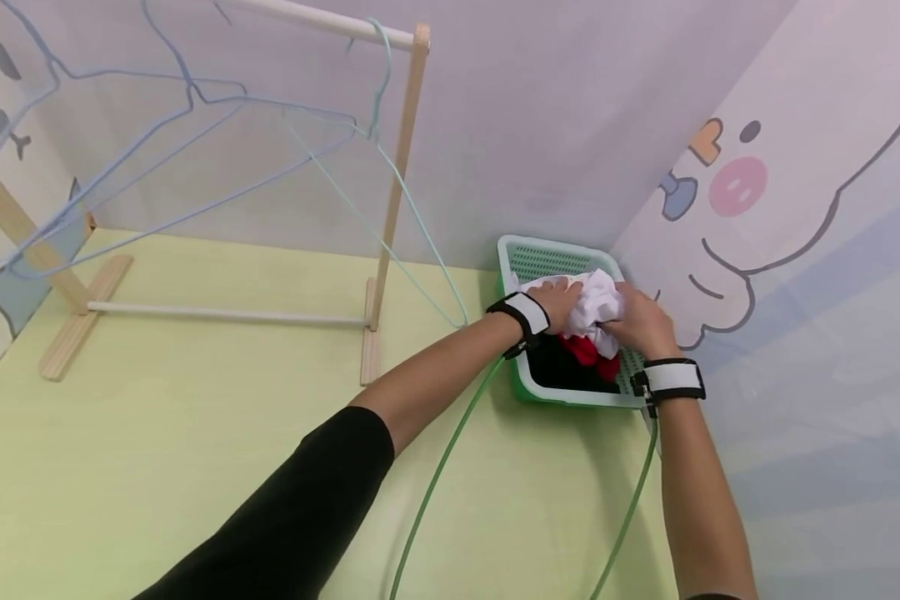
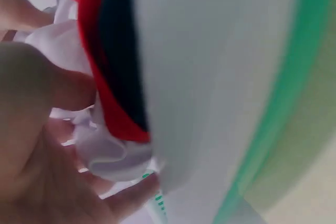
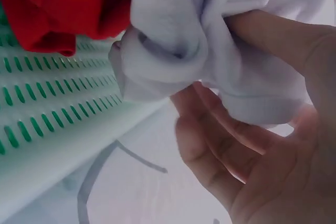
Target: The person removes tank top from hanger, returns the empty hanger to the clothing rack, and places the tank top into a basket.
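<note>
A crumpled white garment (image 1: 598,302) is bunched at the top of a green-and-white slotted basket (image 1: 504,250). My left hand (image 1: 558,303) grips its left side; in the left wrist view the thumb and fingers close round the white fabric (image 2: 105,150). From the right, my right hand (image 1: 645,320) holds the same garment, and the right wrist view has its thumb (image 3: 278,35) over the cloth with the fingers beneath. Under the white piece lie a red cloth (image 1: 588,350) and a black cloth (image 1: 558,367). The garment's kind cannot be made out in its folds.
On the left stands a wooden rack (image 1: 397,179) with blue hangers (image 1: 191,83) and a pale green hanger (image 1: 420,221) on its rod. Green cables (image 1: 442,467) trail from both wristbands over the yellow table (image 1: 217,442). A printed wall (image 1: 795,275) borders the basket's right side.
</note>
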Tool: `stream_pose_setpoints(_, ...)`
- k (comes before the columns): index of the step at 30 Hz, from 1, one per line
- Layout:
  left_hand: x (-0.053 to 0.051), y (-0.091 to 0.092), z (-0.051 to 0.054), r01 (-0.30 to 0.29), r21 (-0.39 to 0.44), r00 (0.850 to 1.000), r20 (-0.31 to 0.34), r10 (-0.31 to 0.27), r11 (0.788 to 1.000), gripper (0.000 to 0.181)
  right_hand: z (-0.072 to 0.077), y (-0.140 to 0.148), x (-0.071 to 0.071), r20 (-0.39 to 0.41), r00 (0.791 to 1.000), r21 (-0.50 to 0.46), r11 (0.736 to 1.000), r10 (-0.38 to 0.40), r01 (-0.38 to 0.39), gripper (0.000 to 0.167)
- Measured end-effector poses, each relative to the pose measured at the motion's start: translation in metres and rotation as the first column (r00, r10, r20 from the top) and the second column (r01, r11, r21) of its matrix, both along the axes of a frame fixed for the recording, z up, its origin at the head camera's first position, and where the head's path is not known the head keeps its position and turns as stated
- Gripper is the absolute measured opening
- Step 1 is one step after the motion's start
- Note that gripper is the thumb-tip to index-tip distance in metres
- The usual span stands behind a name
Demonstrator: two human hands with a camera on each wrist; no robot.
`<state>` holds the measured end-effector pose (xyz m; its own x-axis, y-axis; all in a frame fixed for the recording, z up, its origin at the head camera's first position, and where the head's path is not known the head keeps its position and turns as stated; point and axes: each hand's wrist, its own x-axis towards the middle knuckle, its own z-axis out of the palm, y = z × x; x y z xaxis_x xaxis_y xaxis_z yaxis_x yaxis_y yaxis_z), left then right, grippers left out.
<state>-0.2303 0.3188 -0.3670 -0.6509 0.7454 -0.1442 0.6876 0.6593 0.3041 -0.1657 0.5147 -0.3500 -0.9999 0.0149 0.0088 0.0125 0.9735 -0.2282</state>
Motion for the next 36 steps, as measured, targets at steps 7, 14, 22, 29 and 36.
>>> stream_pose_setpoints(7,0.016,-0.017,0.012,0.036,-0.139,0.999,-0.007,-0.038,0.990,0.059,-0.016,0.003,-0.010,0.135,0.989,-0.003,0.998,0.059,-0.059,0.057)
stream_pose_setpoints(14,0.005,-0.003,-0.013,0.003,-0.174,0.993,0.116,0.017,0.985,0.061,-0.026,0.003,-0.010,0.215,0.974,-0.020,0.997,0.076,-0.073,0.058)
stream_pose_setpoints(22,-0.016,0.001,-0.033,0.003,-0.192,1.000,-0.010,-0.005,0.981,0.060,-0.025,-0.007,-0.023,0.206,0.973,-0.031,0.994,0.108,-0.104,0.048)
stream_pose_setpoints(29,0.024,-0.031,-0.010,0.080,-0.028,0.986,-0.146,-0.083,0.996,0.056,-0.029,-0.009,-0.008,0.213,0.973,-0.057,0.995,0.089,-0.079,0.070)
stream_pose_setpoints(36,0.049,-0.081,-0.012,0.186,0.143,0.965,-0.214,-0.153,0.972,0.055,-0.003,-0.016,0.017,0.169,0.986,-0.017,1.000,0.003,0.000,0.089)
